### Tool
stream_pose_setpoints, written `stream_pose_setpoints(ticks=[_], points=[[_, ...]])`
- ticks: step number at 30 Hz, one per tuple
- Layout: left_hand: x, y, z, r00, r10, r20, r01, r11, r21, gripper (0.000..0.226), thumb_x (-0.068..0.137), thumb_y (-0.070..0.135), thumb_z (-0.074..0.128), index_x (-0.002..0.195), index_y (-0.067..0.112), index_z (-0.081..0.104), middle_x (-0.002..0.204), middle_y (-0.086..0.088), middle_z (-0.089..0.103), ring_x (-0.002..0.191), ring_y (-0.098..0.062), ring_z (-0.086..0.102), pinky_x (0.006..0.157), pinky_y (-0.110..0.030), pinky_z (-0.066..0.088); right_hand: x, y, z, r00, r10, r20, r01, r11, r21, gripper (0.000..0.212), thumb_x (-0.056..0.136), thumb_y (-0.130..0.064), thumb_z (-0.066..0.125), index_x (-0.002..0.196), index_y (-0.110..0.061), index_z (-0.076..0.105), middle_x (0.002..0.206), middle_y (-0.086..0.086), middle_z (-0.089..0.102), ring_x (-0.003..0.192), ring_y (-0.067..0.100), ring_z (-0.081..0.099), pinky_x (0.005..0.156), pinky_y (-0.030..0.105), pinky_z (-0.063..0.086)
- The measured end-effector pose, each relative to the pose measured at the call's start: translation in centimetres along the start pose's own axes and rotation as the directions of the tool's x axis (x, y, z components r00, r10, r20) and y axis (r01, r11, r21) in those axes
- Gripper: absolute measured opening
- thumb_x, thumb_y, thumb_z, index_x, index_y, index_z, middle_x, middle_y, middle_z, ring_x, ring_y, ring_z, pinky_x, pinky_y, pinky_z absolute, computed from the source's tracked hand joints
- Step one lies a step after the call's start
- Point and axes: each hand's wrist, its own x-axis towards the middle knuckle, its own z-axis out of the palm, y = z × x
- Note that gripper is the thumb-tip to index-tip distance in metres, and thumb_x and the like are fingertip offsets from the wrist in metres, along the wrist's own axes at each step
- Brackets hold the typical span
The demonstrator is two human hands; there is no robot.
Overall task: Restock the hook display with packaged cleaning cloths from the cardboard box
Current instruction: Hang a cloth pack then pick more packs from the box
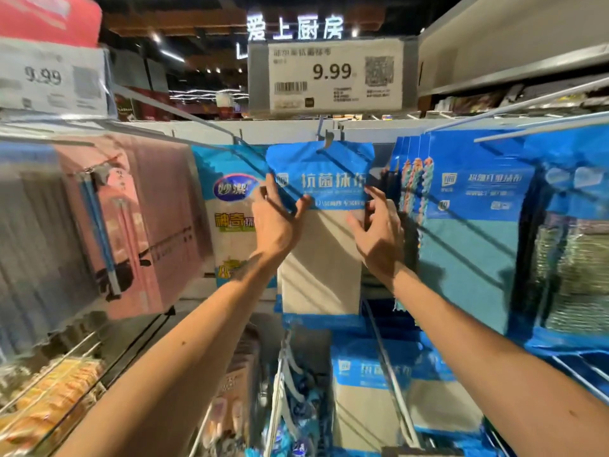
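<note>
A packaged cleaning cloth (321,245) with a blue header and a beige cloth hangs at the centre of the display, its hang hole at the metal hook (324,138) under the 9.99 price tag (326,75). My left hand (275,219) pinches the pack's left edge, thumb on the front of the blue band. My right hand (379,229) is at the pack's right edge with fingers spread and lightly bent, touching it. The cardboard box is out of view.
Blue packs of teal cloths (468,225) hang close on the right, and a white-and-blue pack (230,209) and pink packs (131,209) hang on the left. More of the same beige-cloth packs (369,390) hang on the row below. Long wire hooks (389,357) jut out towards me.
</note>
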Motion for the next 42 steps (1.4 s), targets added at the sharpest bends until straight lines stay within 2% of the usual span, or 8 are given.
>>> stream_pose_setpoints(ticks=[6,11,16,23,27,31,36,42], points=[[1.5,-0.1,-1.3,0.99,-0.035,0.136,0.025,0.997,0.072,0.069,0.083,0.044,0.074,0.139,0.017,0.042,0.122,-0.012,0.06,0.107,-0.03,0.061,0.091,-0.04,0.052,-0.1,0.0,-0.3,0.983,0.038,0.178,-0.023,0.996,-0.087,0.073,0.093,-0.024,0.066,0.154,-0.017,0.027,0.131,0.017,0.05,0.113,0.03,0.055,0.097,0.038,0.043],[-0.9,1.9,-4.3,0.987,-0.026,0.161,-0.021,0.959,0.282,0.056,0.094,0.033,0.066,0.137,0.006,0.042,0.126,-0.017,0.059,0.115,-0.035,0.056,0.086,-0.039,0.041,-2.1,-1.4,-2.5,0.961,0.143,0.238,-0.122,0.987,-0.101,0.071,0.089,-0.029,0.069,0.149,-0.028,0.031,0.137,0.014,0.046,0.111,0.035,0.059,0.099,0.051,0.047],[-7.2,3.7,-9.6,0.976,-0.035,0.215,-0.047,0.929,0.366,0.022,0.091,0.033,0.066,0.103,0.014,0.063,0.093,-0.008,0.071,0.088,-0.029,0.065,0.072,-0.037,0.05,-8.0,-4.6,-7.4,0.937,0.065,0.343,-0.029,0.994,-0.108,0.046,0.085,-0.033,0.072,0.125,-0.019,0.053,0.116,0.006,0.054,0.104,0.03,0.059,0.091,0.041,0.047],[-25.8,8.7,-19.7,0.947,-0.031,0.321,-0.202,0.717,0.667,0.031,0.088,0.047,0.061,0.074,0.019,0.061,0.073,-0.005,0.068,0.069,-0.033,0.064,0.056,-0.033,0.044,-22.4,-7.7,-14.9,0.829,-0.195,0.524,0.125,0.978,0.166,0.023,0.08,-0.035,0.077,0.083,-0.025,0.057,0.071,-0.015,0.053,0.067,0.004,0.051,0.067,0.031,0.046],[-38.5,10.7,-26.2,0.919,-0.197,0.342,-0.155,0.617,0.772,0.028,0.086,0.044,0.054,0.068,0.023,0.05,0.066,-0.003,0.065,0.063,-0.032,0.064,0.05,-0.03,0.044,-32.6,-10.1,-15.9,0.664,-0.308,0.681,0.113,0.942,0.315,0.022,0.075,-0.043,0.066,0.081,-0.024,0.058,0.072,-0.011,0.054,0.066,0.009,0.048,0.063,0.029,0.042],[-51.8,12.2,-34.1,0.861,-0.466,0.205,0.032,0.451,0.892,0.027,0.091,0.044,0.062,0.079,0.019,0.058,0.078,-0.002,0.067,0.076,-0.029,0.064,0.053,-0.029,0.032,-44.6,-14.5,-14.6,0.364,-0.423,0.83,0.064,0.9,0.431,0.037,0.074,-0.053,0.057,0.088,-0.019,0.061,0.08,-0.007,0.057,0.075,0.016,0.055,0.07,0.036,0.048],[-67.9,11.6,-44.0,0.589,-0.797,-0.135,0.439,0.175,0.881,0.026,0.093,0.051,0.056,0.085,0.026,0.055,0.094,0.001,0.07,0.093,-0.025,0.065,0.065,-0.032,0.043,-56.9,-22.4,-12.4,0.019,-0.548,0.836,0.04,0.836,0.547,0.025,0.084,-0.03,0.074,0.098,-0.011,0.065,0.087,0.004,0.062,0.081,0.023,0.057,0.078,0.037,0.047],[-81.4,7.3,-52.3,0.337,-0.881,-0.332,0.697,-0.004,0.717,0.017,0.094,0.037,0.058,0.09,0.021,0.064,0.1,-0.004,0.072,0.117,-0.027,0.058,0.095,-0.041,0.043,-68.1,-29.1,-8.3,-0.254,-0.497,0.83,0.083,0.843,0.531,0.025,0.087,-0.027,0.07,0.104,-0.01,0.066,0.097,0.008,0.07,0.094,0.025,0.065,0.083,0.034,0.048]])
